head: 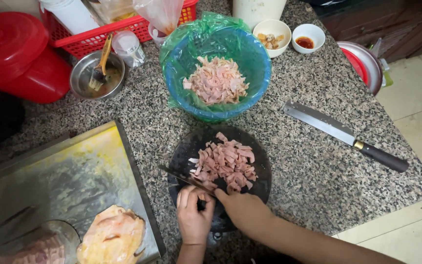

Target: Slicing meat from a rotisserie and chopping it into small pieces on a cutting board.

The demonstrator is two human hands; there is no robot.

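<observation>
At the centre of the granite counter (pixel 318 161) lies a dark round board (pixel 260 171) with a heap of pink meat strips (pixel 225 164) on it. Both hands come in from six o'clock. The left hand (pixel 194 217) rests at the board's seven o'clock edge with its fingers curled closed around the handle of a knife (pixel 184 178), whose blade runs out toward ten o'clock and lies against the near side of the strips. The right hand (pixel 242 210) sits at the board's five o'clock edge, loosely closed, its fingertips (pixel 219 193) touching the strips and the blade — whether it pinches anything I cannot tell. At twelve o'clock from the board, just beside it, stands a blue basket (pixel 255 73) lined with a green bag, holding more of the same strips. At two to three o'clock, apart from the board, lies a cleaver (pixel 338 129) with a dark handle, untouched. At nine o'clock sits a greasy metal griddle (pixel 74 176), with a yellow omelette (pixel 113 234) at its near end. Farther off at eleven o'clock are a steel bowl (pixel 81 73) with a brush (pixel 101 66) in it, a red crate (pixel 98 36) and a red pot (pixel 15 54); at one o'clock — two small white bowls (pixel 289 36).
</observation>
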